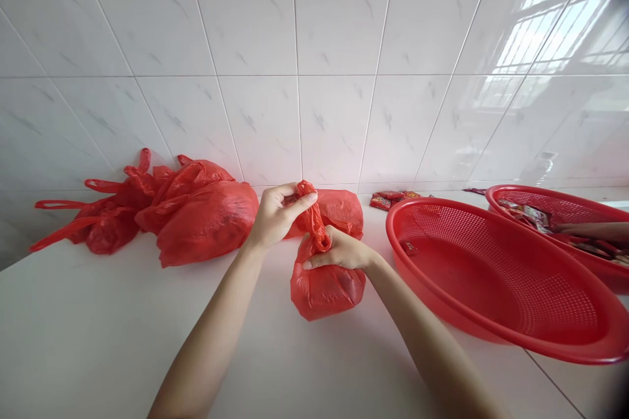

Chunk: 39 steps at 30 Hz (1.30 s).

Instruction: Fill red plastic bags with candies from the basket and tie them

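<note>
A filled red plastic bag (328, 291) rests on the white counter in front of me, its top twisted into a narrow neck. My left hand (278, 211) pinches the upper end of that neck between thumb and fingers. Lower down, my right hand (339, 250) is closed around the base of the neck, its thumb lying across the bag's front. Behind both hands another red bag (341, 208) lies against the tiled wall, partly hidden. What the bags contain cannot be made out through the plastic.
Several filled red bags (206, 219) are heaped at the left by the wall. To the right stands a large red basket (462, 278) with one small packet inside. Beyond it, another person's hand (592, 230) reaches into a second basket (565, 200) of packets. Small red packets (393, 199) lie near the wall.
</note>
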Tool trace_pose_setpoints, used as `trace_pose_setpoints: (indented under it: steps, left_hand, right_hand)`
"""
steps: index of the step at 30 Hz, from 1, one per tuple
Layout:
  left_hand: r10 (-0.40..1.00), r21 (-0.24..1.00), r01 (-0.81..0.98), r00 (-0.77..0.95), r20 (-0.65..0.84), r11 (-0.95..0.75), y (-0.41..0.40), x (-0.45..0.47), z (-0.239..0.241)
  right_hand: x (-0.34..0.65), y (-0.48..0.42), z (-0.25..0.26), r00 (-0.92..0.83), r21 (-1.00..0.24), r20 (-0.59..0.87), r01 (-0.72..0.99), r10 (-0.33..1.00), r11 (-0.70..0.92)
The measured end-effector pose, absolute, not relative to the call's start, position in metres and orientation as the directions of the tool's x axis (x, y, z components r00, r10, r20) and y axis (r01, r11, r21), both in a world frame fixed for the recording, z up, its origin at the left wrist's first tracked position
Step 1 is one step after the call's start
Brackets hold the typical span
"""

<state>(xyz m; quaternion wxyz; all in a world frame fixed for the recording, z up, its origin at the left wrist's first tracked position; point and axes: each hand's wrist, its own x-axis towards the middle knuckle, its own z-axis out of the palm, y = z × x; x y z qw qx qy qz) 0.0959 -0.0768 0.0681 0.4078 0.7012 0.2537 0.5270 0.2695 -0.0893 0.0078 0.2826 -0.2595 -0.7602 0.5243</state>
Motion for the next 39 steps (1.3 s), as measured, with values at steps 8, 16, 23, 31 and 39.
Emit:
trace_pose_setpoints:
  steps: [8, 16, 23, 31, 39]
  left_hand:
    - [0.783, 0.838, -0.057, 0.329, 0.529, -0.542, -0.078, 0.096, 0.068]
    - [0.748, 0.836, -0.021, 0.433, 0.502, -0.549, -0.083, 0.094, 0.07]
    - [0.754, 0.832, 0.03, 0.442, 0.486, -0.554, -0.082, 0.091, 0.069]
    - [0.788, 0.827, 0.063, 0.352, 0.505, -0.559, -0.071, 0.083, 0.068]
    - [0.908, 0.717, 0.566, 0.336, 0.251, -0.407, -0.051, 0.05, 0.06]
  right_hand:
    - [0.266, -0.088, 0.003, -0.719, -0.934, 0.209, 0.056, 0.663, 0.354]
    - [0.271, -0.092, 0.011, -0.68, -0.912, 0.113, 0.218, 0.724, 0.348]
    - [0.273, -0.096, 0.021, -0.447, -0.847, 0.352, 0.221, 0.822, 0.483]
    - [0.268, -0.095, 0.015, -0.256, -0.73, 0.495, 0.396, 0.83, 0.557]
    - [0.278, -0.089, 0.017, -0.257, -0.828, 0.438, 0.257, 0.861, 0.498]
